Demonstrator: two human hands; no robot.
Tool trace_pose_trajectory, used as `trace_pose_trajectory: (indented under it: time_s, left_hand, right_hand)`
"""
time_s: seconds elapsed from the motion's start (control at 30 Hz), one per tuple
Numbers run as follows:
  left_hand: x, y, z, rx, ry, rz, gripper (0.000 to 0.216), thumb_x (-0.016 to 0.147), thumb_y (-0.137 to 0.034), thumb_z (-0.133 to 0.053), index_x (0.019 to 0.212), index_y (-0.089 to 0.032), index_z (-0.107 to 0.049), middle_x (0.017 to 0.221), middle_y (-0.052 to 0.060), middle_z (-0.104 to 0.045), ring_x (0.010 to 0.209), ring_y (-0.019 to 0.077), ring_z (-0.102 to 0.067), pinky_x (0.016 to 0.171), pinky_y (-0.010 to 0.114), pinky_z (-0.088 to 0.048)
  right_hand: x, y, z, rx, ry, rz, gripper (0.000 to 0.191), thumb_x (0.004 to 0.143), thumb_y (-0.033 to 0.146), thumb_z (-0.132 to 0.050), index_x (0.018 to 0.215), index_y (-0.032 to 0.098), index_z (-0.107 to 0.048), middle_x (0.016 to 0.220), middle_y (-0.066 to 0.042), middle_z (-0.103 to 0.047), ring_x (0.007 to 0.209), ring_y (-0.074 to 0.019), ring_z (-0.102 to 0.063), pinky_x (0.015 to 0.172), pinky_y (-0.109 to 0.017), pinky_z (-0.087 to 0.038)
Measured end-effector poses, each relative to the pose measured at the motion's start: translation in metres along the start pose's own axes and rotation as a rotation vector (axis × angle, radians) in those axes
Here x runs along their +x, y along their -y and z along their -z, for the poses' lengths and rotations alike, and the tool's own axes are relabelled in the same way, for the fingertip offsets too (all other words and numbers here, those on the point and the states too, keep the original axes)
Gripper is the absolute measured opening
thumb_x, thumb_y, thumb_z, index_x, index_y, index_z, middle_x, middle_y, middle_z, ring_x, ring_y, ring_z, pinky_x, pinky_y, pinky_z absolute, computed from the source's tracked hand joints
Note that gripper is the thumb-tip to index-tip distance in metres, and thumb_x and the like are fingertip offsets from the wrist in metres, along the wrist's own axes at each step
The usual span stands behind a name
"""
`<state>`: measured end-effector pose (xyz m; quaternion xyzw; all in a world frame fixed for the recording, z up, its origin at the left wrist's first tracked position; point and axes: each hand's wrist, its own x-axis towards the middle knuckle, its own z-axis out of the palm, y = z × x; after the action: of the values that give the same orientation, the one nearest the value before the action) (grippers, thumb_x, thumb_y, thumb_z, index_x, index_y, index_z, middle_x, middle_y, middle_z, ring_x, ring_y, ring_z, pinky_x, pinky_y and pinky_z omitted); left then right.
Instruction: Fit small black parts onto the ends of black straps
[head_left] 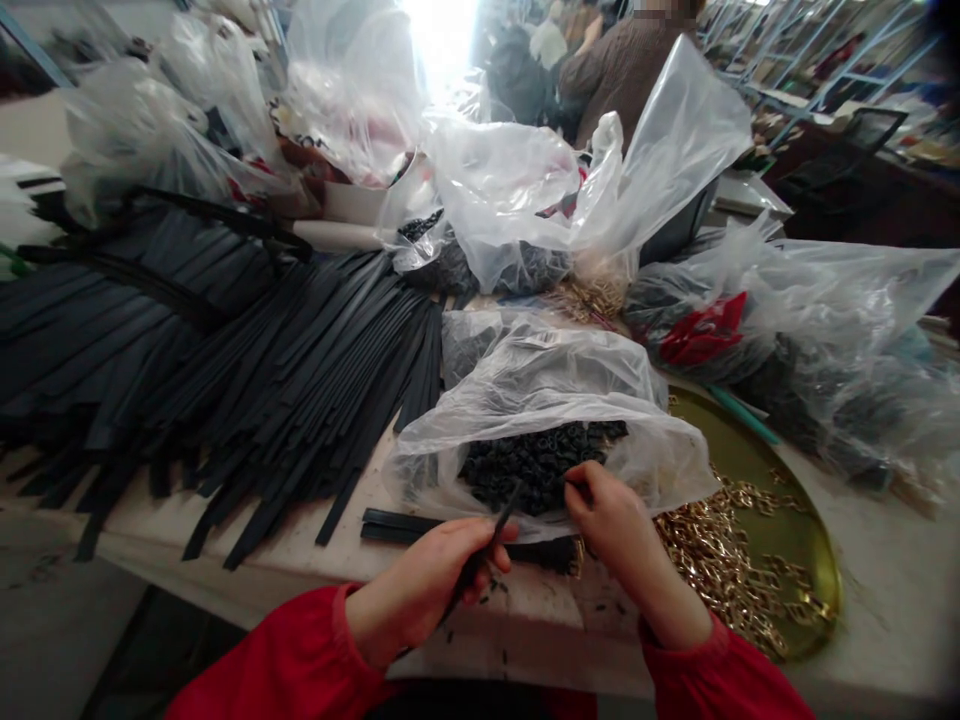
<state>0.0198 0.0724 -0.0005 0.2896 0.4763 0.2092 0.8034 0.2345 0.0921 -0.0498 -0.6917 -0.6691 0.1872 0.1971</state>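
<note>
My left hand (427, 585) is closed on a thin black strap (486, 548) that points up toward an open clear plastic bag (555, 400) full of small black loops (536, 462). My right hand (611, 520) reaches into the mouth of that bag, fingers pinched at the loops; what the fingertips hold is too small to name. Both sleeves are red. A couple of black straps (405, 524) lie flat on the table just under my hands.
A big fanned heap of black straps (225, 350) covers the table's left. A round gold tray (787, 540) with gold chain links (720, 560) sits right of my hands. More clear bags crowd the back and right. A person in brown sits beyond.
</note>
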Motion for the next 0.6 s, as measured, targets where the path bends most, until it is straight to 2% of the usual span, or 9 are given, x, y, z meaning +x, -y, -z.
trace_pose_trajectory:
  time_s: [0.13,0.23,0.37,0.5,0.6]
  left_hand:
    - [-0.009,0.002,0.0,0.033,-0.024,-0.004,0.027,0.068,-0.031,-0.057,0.084,-0.01,-0.056,0.066,-0.002,-0.047,0.053,0.006,-0.041,0.047,0.018,-0.031]
    - [-0.017,-0.006,-0.005,0.054,-0.018,0.036,0.025,0.068,-0.03,-0.057,0.085,-0.011,-0.054,0.063,-0.003,-0.048,0.051,0.0058,-0.044,0.047,0.017,-0.033]
    - [-0.024,-0.014,-0.005,0.084,0.002,0.06,0.02,0.07,-0.027,-0.054,0.084,-0.013,-0.054,0.061,-0.003,-0.049,0.049,0.0054,-0.045,0.046,0.016,-0.034]
    - [-0.027,-0.016,0.003,0.073,0.036,0.086,0.02,0.07,-0.025,-0.054,0.087,-0.013,-0.055,0.058,-0.004,-0.049,0.047,0.0055,-0.045,0.045,0.016,-0.034]
    - [-0.029,-0.016,0.011,0.072,0.057,0.086,0.021,0.069,-0.024,-0.054,0.087,-0.013,-0.056,0.059,-0.003,-0.05,0.048,0.0057,-0.046,0.044,0.016,-0.034]
  right_hand:
    - [-0.01,0.007,0.003,0.237,-0.066,-0.009,0.023,0.077,0.026,-0.045,0.094,0.015,-0.055,0.086,-0.006,-0.06,0.077,-0.0173,-0.055,0.072,-0.03,-0.042]
    - [-0.02,0.018,0.008,0.376,-0.064,0.014,0.027,0.079,0.028,-0.041,0.097,0.015,-0.057,0.088,-0.007,-0.058,0.078,-0.0163,-0.052,0.073,-0.03,-0.04]
    - [-0.031,0.033,0.009,0.621,0.019,-0.186,0.025,0.077,0.033,-0.047,0.093,0.015,-0.053,0.073,-0.002,-0.052,0.064,-0.013,-0.046,0.061,-0.027,-0.037]
    - [-0.039,0.049,0.001,0.901,0.025,-0.311,0.03,0.067,0.036,-0.061,0.086,0.016,-0.049,0.073,0.001,-0.048,0.066,-0.0101,-0.045,0.061,-0.023,-0.037]
    - [-0.042,0.063,-0.005,1.097,0.049,-0.404,0.034,0.063,0.036,-0.068,0.084,0.017,-0.049,0.07,0.005,-0.047,0.06,-0.0061,-0.043,0.057,-0.019,-0.036]
